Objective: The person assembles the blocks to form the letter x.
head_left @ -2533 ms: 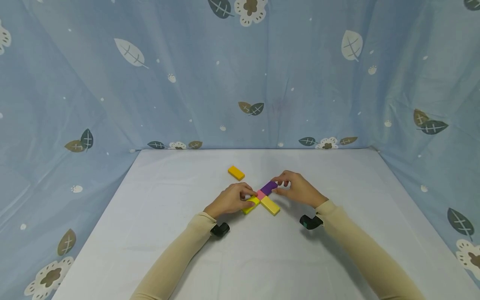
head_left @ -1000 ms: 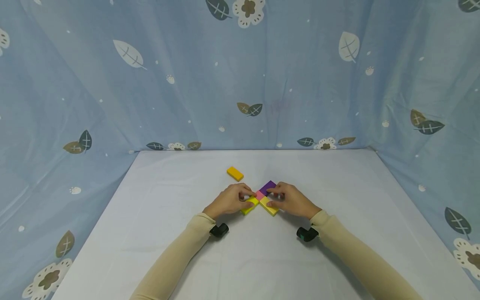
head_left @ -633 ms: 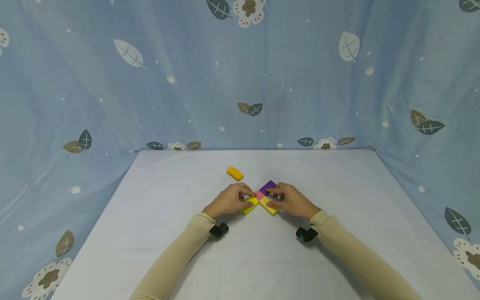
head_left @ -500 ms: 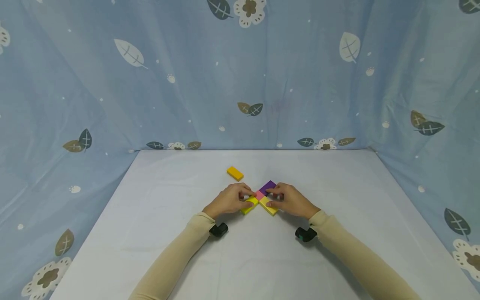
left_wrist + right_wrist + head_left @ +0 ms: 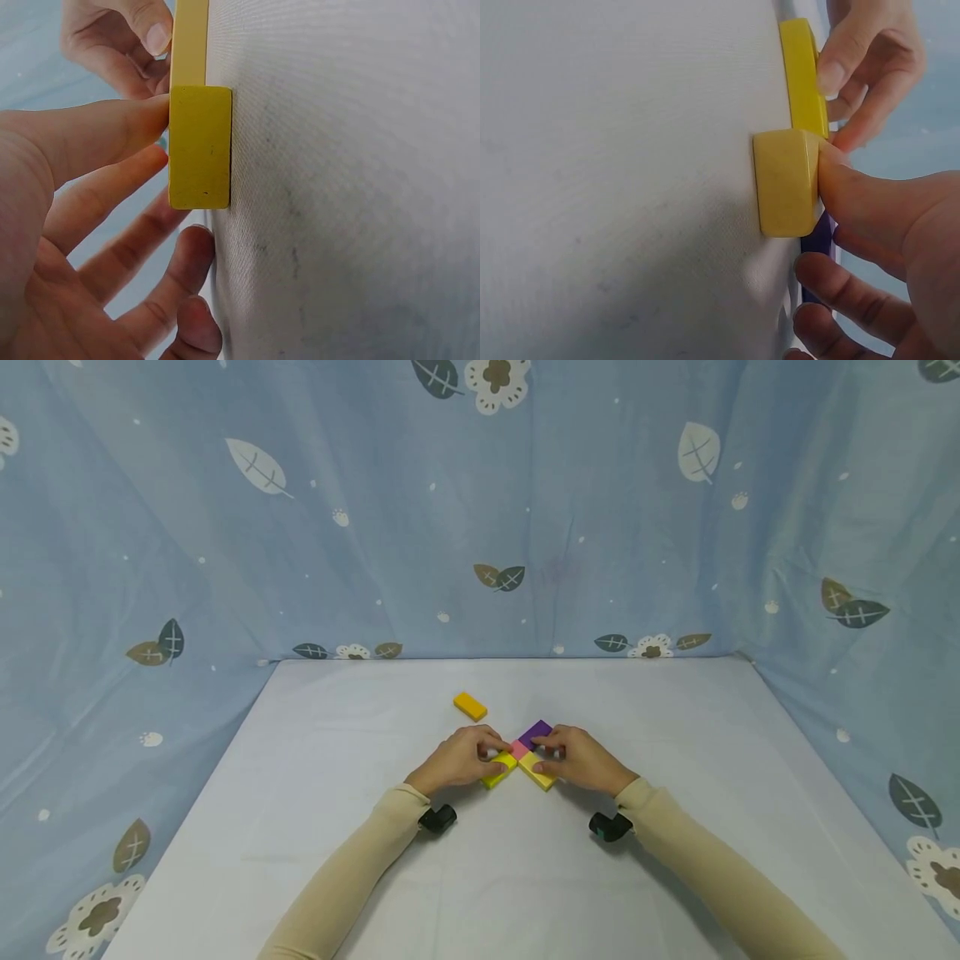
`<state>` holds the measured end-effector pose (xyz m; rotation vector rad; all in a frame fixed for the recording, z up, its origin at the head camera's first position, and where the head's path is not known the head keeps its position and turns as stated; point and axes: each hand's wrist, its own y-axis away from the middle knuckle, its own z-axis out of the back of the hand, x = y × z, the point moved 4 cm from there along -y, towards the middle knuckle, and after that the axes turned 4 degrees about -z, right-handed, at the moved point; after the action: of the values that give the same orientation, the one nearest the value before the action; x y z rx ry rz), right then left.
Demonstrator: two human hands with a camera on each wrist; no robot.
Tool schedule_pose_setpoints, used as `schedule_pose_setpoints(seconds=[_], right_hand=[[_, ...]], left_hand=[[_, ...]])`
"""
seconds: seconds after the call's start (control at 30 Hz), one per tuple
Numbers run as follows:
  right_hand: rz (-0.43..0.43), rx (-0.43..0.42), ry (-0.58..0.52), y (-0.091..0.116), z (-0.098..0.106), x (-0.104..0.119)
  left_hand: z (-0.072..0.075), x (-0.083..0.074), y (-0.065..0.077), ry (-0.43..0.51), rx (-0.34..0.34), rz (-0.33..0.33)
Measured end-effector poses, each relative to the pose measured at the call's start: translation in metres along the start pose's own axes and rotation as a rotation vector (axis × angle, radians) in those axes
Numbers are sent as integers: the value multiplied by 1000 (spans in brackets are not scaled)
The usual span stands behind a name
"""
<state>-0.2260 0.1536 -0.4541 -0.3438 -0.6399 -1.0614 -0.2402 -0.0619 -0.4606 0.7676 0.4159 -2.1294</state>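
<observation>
Flat toy blocks lie joined in a cross-like shape on the white table. At its centre is a pink block [image 5: 519, 750], with a purple block [image 5: 535, 733] at the upper right. A bright yellow block [image 5: 200, 146] extends to the lower left, a pale yellow block [image 5: 784, 184] to the lower right. My left hand [image 5: 459, 758] rests its thumb on top of the bright yellow block, its index fingertip at the pink one. With its thumb, my right hand [image 5: 588, 762] presses the pale yellow block; its index finger touches the purple one. Both hands' other fingers are loosely bent.
An orange-yellow block [image 5: 470, 706] lies alone, up and left of the joined blocks. The white cloth-covered table [image 5: 495, 893] ends at a blue patterned curtain [image 5: 360, 568] behind. Black wrist cameras hang beneath both sleeves.
My right hand has come from the purple block's far end down and left, onto the purple and pale yellow blocks. My left hand has stayed in place; lately both hold still.
</observation>
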Motion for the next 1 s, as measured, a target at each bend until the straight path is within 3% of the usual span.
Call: schedule_pose_setpoints(seconds=[0.67, 1.0], right_hand=[[-32, 19, 5, 2, 1, 6], [-39, 3, 29, 2, 2, 6]], left_hand=[[3, -6, 0, -15, 7, -38], [10, -5, 0, -46, 3, 26]])
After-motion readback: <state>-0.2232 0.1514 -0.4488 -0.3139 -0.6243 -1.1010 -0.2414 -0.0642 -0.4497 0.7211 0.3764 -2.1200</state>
